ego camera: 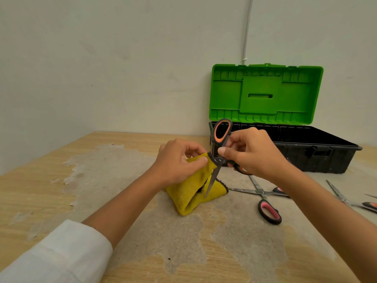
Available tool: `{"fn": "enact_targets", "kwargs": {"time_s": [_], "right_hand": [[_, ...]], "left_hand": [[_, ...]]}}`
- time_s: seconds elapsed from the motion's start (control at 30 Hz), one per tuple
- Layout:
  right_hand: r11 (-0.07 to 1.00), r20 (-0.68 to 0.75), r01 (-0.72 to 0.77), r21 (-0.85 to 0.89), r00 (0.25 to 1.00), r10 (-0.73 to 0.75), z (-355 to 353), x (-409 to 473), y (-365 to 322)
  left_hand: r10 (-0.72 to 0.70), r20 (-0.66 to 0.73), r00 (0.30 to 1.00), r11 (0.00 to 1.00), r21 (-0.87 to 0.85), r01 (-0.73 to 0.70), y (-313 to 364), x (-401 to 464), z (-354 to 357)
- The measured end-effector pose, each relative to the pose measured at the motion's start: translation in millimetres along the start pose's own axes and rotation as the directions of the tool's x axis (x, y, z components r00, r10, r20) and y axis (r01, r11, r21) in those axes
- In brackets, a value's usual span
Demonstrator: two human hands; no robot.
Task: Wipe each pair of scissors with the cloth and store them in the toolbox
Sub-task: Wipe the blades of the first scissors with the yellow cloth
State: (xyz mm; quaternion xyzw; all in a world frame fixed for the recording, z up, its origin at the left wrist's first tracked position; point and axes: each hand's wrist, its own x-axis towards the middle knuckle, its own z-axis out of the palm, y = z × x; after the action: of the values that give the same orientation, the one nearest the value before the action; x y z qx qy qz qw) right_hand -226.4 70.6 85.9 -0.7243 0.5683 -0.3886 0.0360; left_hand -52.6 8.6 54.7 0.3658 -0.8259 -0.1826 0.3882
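My right hand [252,153] grips black-and-orange scissors [220,133] by the handles, blades spread and pointing down. My left hand [177,161] pinches a yellow cloth [190,196] against the scissors near the pivot; one blade runs down over the cloth. The toolbox [318,147], black base with a raised green lid [265,92], stands open behind my right hand. A pink-handled pair of scissors [269,211] lies open on the table to the right, partly under my right forearm.
Another pair of scissors [346,201] lies at the far right edge, cut off by the frame. The worn wooden table [102,180] meets a pale wall at the back and left. A white cable [246,33] runs down the wall.
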Motion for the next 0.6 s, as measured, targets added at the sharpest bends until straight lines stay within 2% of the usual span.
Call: {"fn": "enact_targets", "kwargs": {"time_s": [0.1,0.27,0.47,0.6], "right_hand": [[1.000,0.004,-0.004,-0.020,1.000,0.004,-1,-1,1],[0.998,-0.012,-0.041,0.047,0.999,0.041,2,-4,2],[0.998,-0.029,-0.027,-0.048,0.999,0.026,-13,-3,8],[0.998,0.030,0.011,-0.054,1.000,-0.009,-5,-4,2]], "left_hand": [[0.003,-0.023,1.000,1.000,-0.016,-0.004,0,-1,1],[0.032,-0.005,0.999,0.999,-0.039,-0.032,3,-1,4],[0.011,-0.011,1.000,0.998,-0.054,-0.012,-15,-2,-9],[0.080,-0.027,0.996,0.992,-0.095,-0.082,4,-3,2]]}}
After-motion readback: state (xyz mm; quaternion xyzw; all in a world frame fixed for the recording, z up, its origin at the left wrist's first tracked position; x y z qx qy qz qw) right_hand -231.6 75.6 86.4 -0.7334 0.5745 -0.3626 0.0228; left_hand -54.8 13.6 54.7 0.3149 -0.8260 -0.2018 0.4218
